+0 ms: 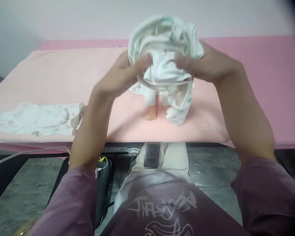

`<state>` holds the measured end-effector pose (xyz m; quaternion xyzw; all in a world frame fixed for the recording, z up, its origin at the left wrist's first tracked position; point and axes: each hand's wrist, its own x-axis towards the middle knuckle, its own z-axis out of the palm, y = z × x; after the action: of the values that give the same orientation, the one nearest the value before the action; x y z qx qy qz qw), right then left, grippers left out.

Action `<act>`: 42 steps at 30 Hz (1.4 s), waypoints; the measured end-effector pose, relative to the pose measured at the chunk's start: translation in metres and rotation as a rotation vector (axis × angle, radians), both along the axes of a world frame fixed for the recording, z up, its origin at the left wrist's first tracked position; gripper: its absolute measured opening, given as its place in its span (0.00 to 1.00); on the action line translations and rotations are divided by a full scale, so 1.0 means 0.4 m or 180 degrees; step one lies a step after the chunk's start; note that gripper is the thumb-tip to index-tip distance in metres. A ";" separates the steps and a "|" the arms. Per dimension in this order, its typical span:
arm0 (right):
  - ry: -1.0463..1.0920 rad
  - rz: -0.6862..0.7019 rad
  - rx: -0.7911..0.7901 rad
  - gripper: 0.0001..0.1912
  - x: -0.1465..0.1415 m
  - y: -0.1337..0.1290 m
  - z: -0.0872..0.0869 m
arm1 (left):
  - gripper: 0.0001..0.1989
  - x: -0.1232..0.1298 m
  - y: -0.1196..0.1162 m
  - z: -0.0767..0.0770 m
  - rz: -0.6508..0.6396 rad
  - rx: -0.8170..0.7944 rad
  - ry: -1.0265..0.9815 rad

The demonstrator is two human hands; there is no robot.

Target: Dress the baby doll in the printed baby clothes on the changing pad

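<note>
A white baby garment with green and grey print is bunched up in the air, its opening spread. My left hand grips its left side, thumb on top. On the right side, my right hand holds it the same way. One sleeve or leg of the cloth hangs down on the right. Below and behind it a doll lies on the pink table, its feet toward me. White clothing covers its legs down to the ankles, and its upper body is hidden by the garment and my hands.
A folded white printed garment lies at the left of the pink padded table. A white cable runs below the front edge, beside a black chair.
</note>
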<state>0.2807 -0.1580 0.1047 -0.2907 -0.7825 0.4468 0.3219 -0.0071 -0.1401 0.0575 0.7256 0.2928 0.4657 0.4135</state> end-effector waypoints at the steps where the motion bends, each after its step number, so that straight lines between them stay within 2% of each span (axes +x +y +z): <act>1: -0.0234 0.0092 0.0054 0.34 0.001 -0.020 -0.009 | 0.28 -0.008 -0.024 -0.019 -0.0183 -0.0029 0.0056; 3: -0.0512 0.0165 0.0184 0.35 -0.009 -0.057 -0.032 | 0.27 -0.018 -0.063 -0.051 -0.0517 -0.0065 0.0164; 4: -0.0527 0.0047 0.0181 0.34 -0.020 -0.075 -0.045 | 0.27 -0.019 -0.078 -0.064 -0.0584 -0.0087 0.0178; 8: -0.0236 -0.0553 0.0124 0.33 -0.074 -0.135 -0.092 | 0.30 -0.012 -0.133 -0.098 -0.0161 -0.0292 -0.0058; 12: -0.0071 -0.0855 0.0041 0.37 -0.096 -0.154 -0.112 | 0.32 0.001 -0.171 -0.106 0.0025 -0.0474 -0.0166; 15: -0.0112 -0.0812 -0.0119 0.38 -0.085 -0.153 -0.107 | 0.34 0.004 -0.185 -0.107 -0.0114 -0.0673 -0.0304; 18: -0.0234 -0.0538 -0.0258 0.39 -0.071 -0.165 -0.094 | 0.35 0.000 -0.206 -0.113 -0.0329 -0.0886 -0.0484; 21: -0.0465 -0.0380 -0.0271 0.34 -0.073 -0.197 -0.097 | 0.36 -0.009 -0.251 -0.128 -0.0444 -0.1075 -0.0519; 24: -0.0686 -0.0844 -0.0126 0.23 -0.099 -0.236 -0.134 | 0.38 -0.016 -0.306 -0.158 -0.0176 -0.1151 -0.0331; 27: -0.1082 -0.1555 0.0133 0.20 -0.135 -0.267 -0.196 | 0.32 -0.020 -0.339 -0.217 0.0499 -0.1025 -0.0048; 30: -0.1676 -0.1776 0.0223 0.21 -0.163 -0.282 -0.259 | 0.24 -0.023 -0.341 -0.290 0.1108 -0.0998 0.0420; 33: -0.2167 -0.1777 0.0173 0.19 -0.183 -0.281 -0.306 | 0.18 -0.019 -0.331 -0.338 0.1388 -0.0881 0.0966; 35: -0.2351 -0.1789 0.0078 0.18 -0.193 -0.273 -0.324 | 0.17 -0.012 -0.324 -0.346 0.1433 -0.0675 0.1298; 38: -0.2351 -0.1773 -0.0046 0.17 -0.198 -0.254 -0.330 | 0.16 -0.005 -0.309 -0.335 0.1294 -0.0624 0.1523; 42: -0.1891 -0.1514 0.0088 0.11 -0.178 -0.213 -0.303 | 0.18 -0.009 -0.266 -0.315 0.0961 -0.0844 0.0935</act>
<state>0.2097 -0.2432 -0.0164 -0.5766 -0.7583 0.2453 0.1797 -0.0108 -0.2464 -0.0686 0.6729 0.5134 0.3693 0.3838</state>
